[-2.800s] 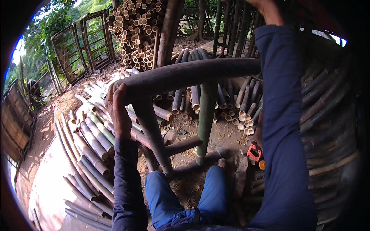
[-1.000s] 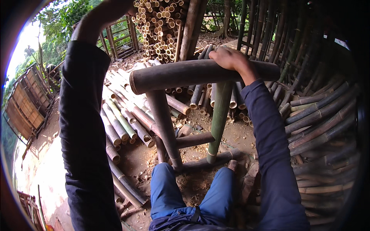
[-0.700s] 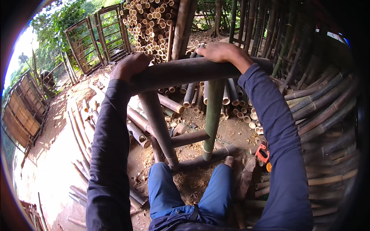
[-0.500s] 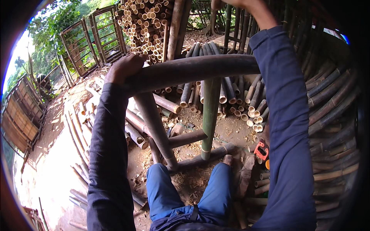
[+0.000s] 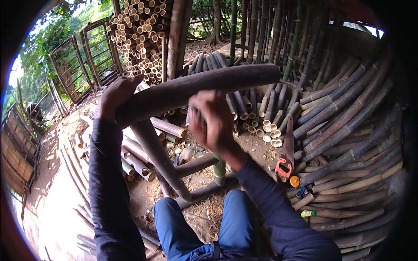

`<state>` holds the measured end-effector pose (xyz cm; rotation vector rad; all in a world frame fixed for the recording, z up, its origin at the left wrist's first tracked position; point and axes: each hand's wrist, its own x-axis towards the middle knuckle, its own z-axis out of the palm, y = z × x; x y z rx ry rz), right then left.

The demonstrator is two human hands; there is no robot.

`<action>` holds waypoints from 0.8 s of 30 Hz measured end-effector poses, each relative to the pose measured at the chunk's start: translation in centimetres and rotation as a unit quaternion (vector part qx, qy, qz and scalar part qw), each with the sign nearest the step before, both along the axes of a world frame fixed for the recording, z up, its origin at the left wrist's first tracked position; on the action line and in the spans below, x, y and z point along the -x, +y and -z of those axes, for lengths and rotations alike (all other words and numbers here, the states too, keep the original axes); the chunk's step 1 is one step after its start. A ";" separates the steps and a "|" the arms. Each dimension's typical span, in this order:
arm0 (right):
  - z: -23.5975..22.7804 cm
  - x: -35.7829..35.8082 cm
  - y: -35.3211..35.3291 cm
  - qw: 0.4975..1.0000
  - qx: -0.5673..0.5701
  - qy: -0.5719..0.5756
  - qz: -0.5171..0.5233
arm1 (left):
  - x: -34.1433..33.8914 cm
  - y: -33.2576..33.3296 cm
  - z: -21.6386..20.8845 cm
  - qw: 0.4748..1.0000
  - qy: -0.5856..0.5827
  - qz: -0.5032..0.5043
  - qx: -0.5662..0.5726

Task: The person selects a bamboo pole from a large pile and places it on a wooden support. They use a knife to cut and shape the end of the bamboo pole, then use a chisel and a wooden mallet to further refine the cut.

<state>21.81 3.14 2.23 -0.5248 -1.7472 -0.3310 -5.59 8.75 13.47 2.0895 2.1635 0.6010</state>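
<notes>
A thick dark bamboo pole [image 5: 198, 89] lies across the top of a bamboo frame. My left hand [image 5: 118, 96] is closed around its left end. My right hand [image 5: 212, 124], a little blurred, is curled into a fist just below and in front of the pole's middle; no tool shows in it, and whether it touches the pole I cannot tell. Beneath the pole stand a slanting dark bamboo leg [image 5: 159, 154] and a green bamboo leg [image 5: 220, 173], mostly hidden by my right hand and forearm. A short crosspiece [image 5: 198, 165] joins them above a bottom bamboo bar [image 5: 202, 194] on the ground.
A handsaw [image 5: 286, 152] with an orange handle leans at the right, near an orange round thing [image 5: 294, 181] and a small yellow-green bottle [image 5: 308, 213]. Bamboo poles [image 5: 348, 117] are heaped along the right. Cut bamboo [image 5: 143, 30] is stacked behind; shavings litter the ground.
My right hand has come down from above the pole to in front of its middle. The view has shifted rightward, and the pole's right end now shows. My left hand stays on the left end.
</notes>
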 end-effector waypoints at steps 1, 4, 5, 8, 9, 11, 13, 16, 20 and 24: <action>4.3 1.0 -2.3 0.996 0.060 -0.016 -0.065 | 0.2 -0.4 -0.3 1.000 0.015 -0.001 0.009; 13.0 2.8 -3.5 0.954 0.243 -0.176 -0.005 | 2.6 1.0 0.4 0.969 -0.171 0.157 -0.088; 15.0 2.6 -2.8 0.926 0.293 -0.238 0.027 | 3.1 0.0 0.2 0.946 -0.218 0.209 -0.115; 19.6 2.4 -0.1 0.834 0.359 -0.403 0.114 | 0.3 -2.2 -1.2 0.880 -0.448 0.146 -0.068; 20.9 2.3 0.2 0.865 0.307 -0.379 0.120 | -0.3 -3.3 0.1 0.807 -0.556 0.147 -0.136; 20.3 3.4 0.0 0.869 0.329 -0.360 0.085 | 1.3 -5.8 2.5 0.683 -0.675 0.144 -0.239; 20.2 3.1 0.0 0.886 0.312 -0.337 0.065 | 3.1 -7.4 7.9 0.663 -0.688 0.049 -0.290; 19.0 -0.7 0.1 0.879 0.318 -0.348 0.079 | 2.8 -11.9 21.0 0.734 -0.651 -0.069 -0.179; 9.9 2.6 -1.9 0.892 0.365 -0.262 0.046 | 9.8 -18.3 29.6 0.846 -0.489 -0.198 -0.081; 4.1 0.6 -0.3 0.929 0.332 -0.164 0.011 | 11.2 -19.6 27.4 0.900 -0.387 -0.175 -0.093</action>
